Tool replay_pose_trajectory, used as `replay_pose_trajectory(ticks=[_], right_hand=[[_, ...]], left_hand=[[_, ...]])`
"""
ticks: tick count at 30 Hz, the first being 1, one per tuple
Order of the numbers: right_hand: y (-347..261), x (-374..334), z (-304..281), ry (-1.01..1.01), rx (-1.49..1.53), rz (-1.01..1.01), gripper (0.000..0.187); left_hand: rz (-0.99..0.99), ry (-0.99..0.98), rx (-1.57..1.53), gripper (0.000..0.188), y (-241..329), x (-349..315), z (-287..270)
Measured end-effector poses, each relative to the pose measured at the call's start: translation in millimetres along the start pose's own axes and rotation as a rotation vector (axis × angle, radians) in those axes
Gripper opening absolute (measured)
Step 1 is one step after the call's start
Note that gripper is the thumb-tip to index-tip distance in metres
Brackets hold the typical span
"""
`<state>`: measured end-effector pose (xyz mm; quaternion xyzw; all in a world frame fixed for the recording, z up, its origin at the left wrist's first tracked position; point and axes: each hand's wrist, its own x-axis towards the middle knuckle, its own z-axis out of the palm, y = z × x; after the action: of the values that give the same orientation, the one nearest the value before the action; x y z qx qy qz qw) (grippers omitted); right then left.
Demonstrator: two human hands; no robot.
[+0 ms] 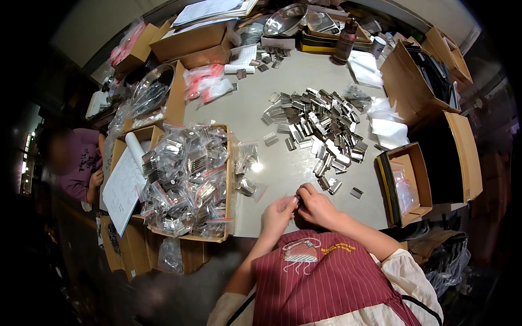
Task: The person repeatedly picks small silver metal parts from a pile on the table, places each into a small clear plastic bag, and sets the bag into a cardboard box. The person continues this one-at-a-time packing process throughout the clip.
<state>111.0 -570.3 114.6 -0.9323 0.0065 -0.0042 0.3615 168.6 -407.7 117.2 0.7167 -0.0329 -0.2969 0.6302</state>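
At the table's near edge, my left hand (278, 217) is closed on a small clear plastic bag (284, 202), of which only a part shows. Close against it, my right hand (317, 208) is closed, its fingertips meeting the left thumb; what they pinch is hidden. Beyond my hands lies a big loose heap of small bent metal clips (321, 122), with a single metal clip (356, 193) apart at its near right. To the left, a cardboard box (230, 187) is piled high with filled zip bags (187, 179) of metal pieces.
Several filled bags (247, 186) lie beside the full box. At right stands an open carton (385, 190) with empty plastic bags inside. Farther back are red-and-white plastic packs (206, 84), a dark bottle (345, 42) and a metal bowl (285, 20). Another person (81, 163) is at far left.
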Motion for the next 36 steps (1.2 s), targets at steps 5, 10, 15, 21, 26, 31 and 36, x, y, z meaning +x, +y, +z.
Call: replay_pose_trajectory(ticks=[5,10,15,21,26,31,36], right_hand=[[-8,9,3,-0.068,-0.1,-0.018,0.035],[-8,12,2,-0.08,-0.07,0.021,0.047],[-29,5,-36,0.043,-0.092,-0.071,0.06],[-51,0,-62,0.047,-0.073,-0.519,0.041],[-45,1,-51,0.01,-0.101,-0.55,0.043],[-44,0,-49,0.033,-0.021,-0.526,0.043],[-40,2,-49,-0.069,-0.061,-0.536,0.046]], left_hand=[[0.304,0.164,0.695,0.022,10,0,-12],[0.459,0.252,0.539,0.017,-9,5,-25],[0.556,0.271,0.547,0.02,-12,-6,-34],[0.549,0.23,0.563,0.029,-9,-13,-25],[0.641,0.213,0.524,0.035,6,-17,-16],[0.635,0.176,0.473,0.035,14,-17,-16],[0.692,0.141,0.505,0.036,3,-9,-17]])
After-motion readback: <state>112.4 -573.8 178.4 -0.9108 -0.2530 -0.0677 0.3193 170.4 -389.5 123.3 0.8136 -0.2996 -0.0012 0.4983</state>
